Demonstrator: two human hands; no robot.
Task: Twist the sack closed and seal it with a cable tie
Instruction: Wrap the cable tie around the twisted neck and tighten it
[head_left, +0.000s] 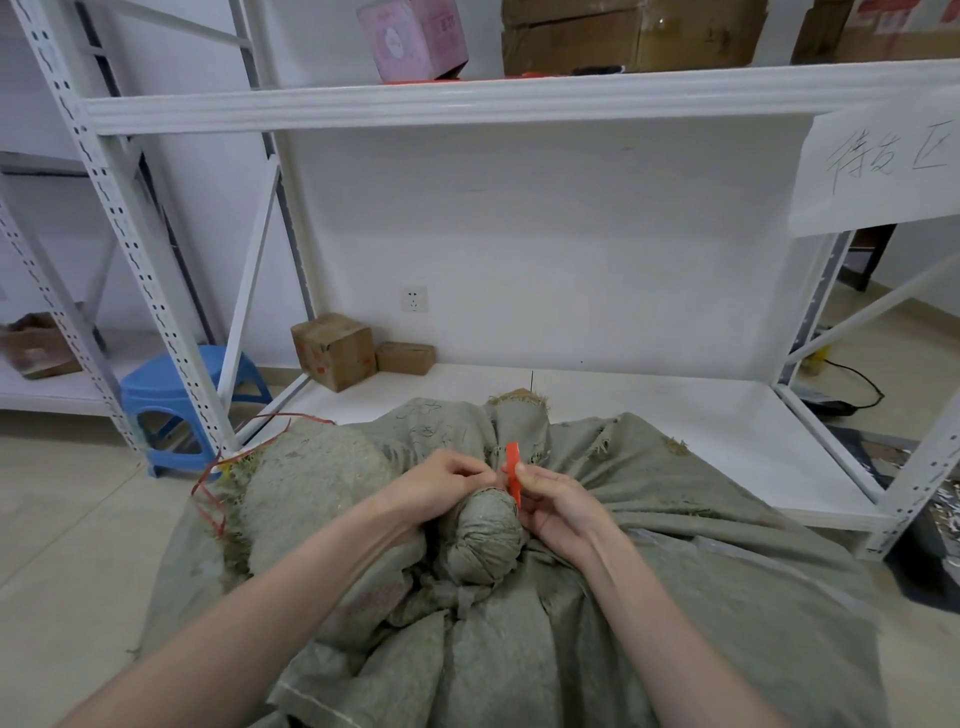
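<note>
A grey-green woven sack (649, 597) lies on the floor below me, its mouth twisted into a tight neck (480, 535) at the centre. A red cable tie (513, 470) stands up just behind that neck. My right hand (558, 506) pinches the tie's flat red end between thumb and fingers. My left hand (441, 483) sits against the neck on the left, fingertips curled and pinching at the tie close to the right hand; what it pinches is mostly hidden.
A second filled sack (311, 483) with loose red string (218, 467) lies at the left. A white metal shelf rack (519, 98) stands ahead, with cardboard boxes (335, 351) on its low shelf. A blue plastic stool (179, 400) stands at the left.
</note>
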